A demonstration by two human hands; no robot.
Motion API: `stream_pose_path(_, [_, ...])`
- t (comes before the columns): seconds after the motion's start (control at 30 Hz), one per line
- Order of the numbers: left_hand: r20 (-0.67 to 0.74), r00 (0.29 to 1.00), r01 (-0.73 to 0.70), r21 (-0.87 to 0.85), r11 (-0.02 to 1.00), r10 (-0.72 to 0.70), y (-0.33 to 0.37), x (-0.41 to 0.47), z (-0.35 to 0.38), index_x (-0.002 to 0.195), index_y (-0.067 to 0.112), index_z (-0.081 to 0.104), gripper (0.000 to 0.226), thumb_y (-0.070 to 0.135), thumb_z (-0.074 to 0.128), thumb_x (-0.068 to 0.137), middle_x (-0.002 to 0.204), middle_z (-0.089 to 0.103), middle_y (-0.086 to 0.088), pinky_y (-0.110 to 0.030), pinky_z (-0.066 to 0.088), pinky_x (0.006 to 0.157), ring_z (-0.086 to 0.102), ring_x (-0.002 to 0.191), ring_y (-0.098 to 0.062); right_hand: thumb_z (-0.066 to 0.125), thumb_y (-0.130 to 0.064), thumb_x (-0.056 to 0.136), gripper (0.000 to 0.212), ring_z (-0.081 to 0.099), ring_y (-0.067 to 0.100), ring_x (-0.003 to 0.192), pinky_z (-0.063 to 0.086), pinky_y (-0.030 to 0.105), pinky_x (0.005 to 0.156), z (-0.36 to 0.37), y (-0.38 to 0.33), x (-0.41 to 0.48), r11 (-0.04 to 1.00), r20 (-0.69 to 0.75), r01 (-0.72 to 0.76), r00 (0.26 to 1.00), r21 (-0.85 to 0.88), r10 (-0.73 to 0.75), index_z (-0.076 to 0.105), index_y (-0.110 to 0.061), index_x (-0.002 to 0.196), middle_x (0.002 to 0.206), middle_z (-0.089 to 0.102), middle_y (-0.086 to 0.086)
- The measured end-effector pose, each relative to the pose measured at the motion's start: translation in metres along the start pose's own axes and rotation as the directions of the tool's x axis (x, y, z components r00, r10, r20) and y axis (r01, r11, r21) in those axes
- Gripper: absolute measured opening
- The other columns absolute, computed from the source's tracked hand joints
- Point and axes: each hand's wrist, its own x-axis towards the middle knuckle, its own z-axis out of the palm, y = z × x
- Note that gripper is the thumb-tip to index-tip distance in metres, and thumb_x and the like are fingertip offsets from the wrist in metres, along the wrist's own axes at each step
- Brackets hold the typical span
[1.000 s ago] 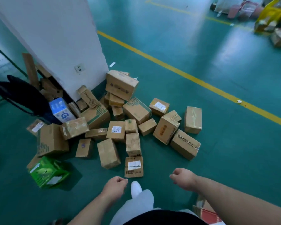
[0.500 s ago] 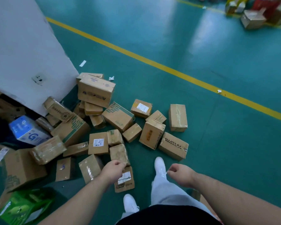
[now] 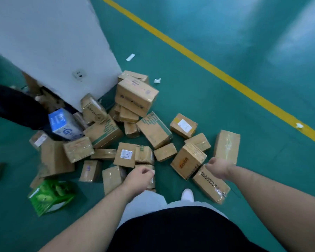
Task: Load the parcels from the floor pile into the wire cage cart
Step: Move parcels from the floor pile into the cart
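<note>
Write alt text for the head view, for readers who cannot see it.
A person's left hand and right hand hang loosely curled above a pile of cardboard parcels on a green floor, beside a white wall.

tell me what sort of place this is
Most likely a parcel depot or warehouse floor. A loose pile of taped cardboard parcels lies on a green painted floor, several carrying white shipping labels, and a yellow lane line runs across the floor.

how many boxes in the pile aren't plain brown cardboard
2: a blue box beside the white pillar, and a green box nearer the person, to the left. More may hide behind the pillar.
</note>
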Motion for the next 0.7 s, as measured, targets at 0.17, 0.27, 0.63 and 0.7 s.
stream_pose_path(0.17, [-0.039, 0.995, 0.089, -0.083, 0.993, -0.093, -0.007, 0.017, -0.032, 0.099, 0.027, 0.069, 0.017, 0.039, 0.057, 0.098, 0.098, 0.073, 0.002, -0.041, 0.058, 0.091, 0.067, 0.093, -0.017, 0.044, -0.035, 0.107, 0.038, 0.058, 0.017, 0.107, 0.049, 0.028, 0.085, -0.004, -0.059, 0.031, 0.998, 0.072, 0.053, 0.996, 0.04, -0.056, 0.056, -0.017, 0.138, 0.133, 0.063, 0.006])
stream_pose_path(0.27, [-0.062, 0.991, 0.117, -0.067, 0.991, -0.121, -0.011, 0.034, -0.048, 0.099, 0.024, 0.068, 0.016, 0.035, 0.057, 0.1, 0.098, 0.071, 0.001, -0.036, 0.057, 0.086, 0.066, 0.09, -0.017, 0.047, -0.029, 0.104, 0.036, 0.06, 0.019, 0.116, 0.052, 0.033, 0.097, 0.013, -0.087, 0.04, 0.997, 0.149, 0.078, 0.986, -0.007, -0.076, 0.057, -0.019, 0.136, 0.132, 0.062, 0.005])
stream_pose_path(0.63, [0.018, 0.995, 0.102, 0.005, 0.995, -0.102, -0.001, 0.153, -0.134, 0.107, 0.023, 0.066, 0.018, 0.034, 0.053, 0.101, 0.103, 0.067, 0.001, -0.036, 0.052, 0.087, 0.061, 0.097, -0.018, 0.05, -0.04, 0.097, 0.028, 0.063, 0.015, 0.1, 0.053, 0.033, 0.091, 0.002, -0.179, 0.068, 0.979, 0.164, 0.054, 0.986, -0.198, -0.021, 0.064, -0.025, 0.116, 0.112, 0.066, -0.002])
stream_pose_path(0.7, [0.02, 0.993, 0.112, 0.006, 0.994, -0.113, 0.003, 0.177, -0.148, 0.107, 0.02, 0.065, 0.02, 0.034, 0.052, 0.101, 0.104, 0.066, 0.0, -0.037, 0.052, 0.091, 0.061, 0.099, -0.02, 0.051, -0.042, 0.098, 0.028, 0.062, 0.014, 0.097, 0.052, 0.031, 0.087, -0.006, -0.194, 0.076, 0.978, 0.135, 0.042, 0.991, -0.206, -0.015, 0.064, -0.025, 0.115, 0.109, 0.066, -0.003])
